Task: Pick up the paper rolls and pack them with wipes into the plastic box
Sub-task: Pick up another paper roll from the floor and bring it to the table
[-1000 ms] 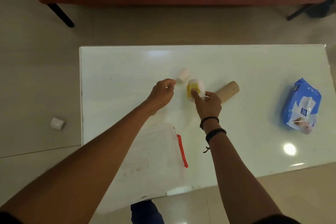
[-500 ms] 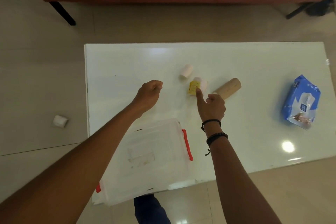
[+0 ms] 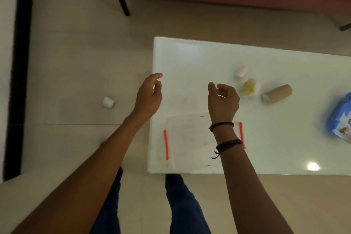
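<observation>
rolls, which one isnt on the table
The small white roll lying on the floor tiles, left of the table. The other white roll, the yellow-wrapped roll and the brown roll all rest on the tabletop.

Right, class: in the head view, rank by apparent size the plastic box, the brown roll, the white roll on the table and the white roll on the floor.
1. plastic box
2. brown roll
3. white roll on the table and white roll on the floor: they look alike, and the floor lies farther from the camera, so no ranking.

Red-latched clear plastic box (image 3: pixel 190 138), blue wipes pack (image 3: pixel 340 119), brown roll (image 3: pixel 277 94).
</observation>
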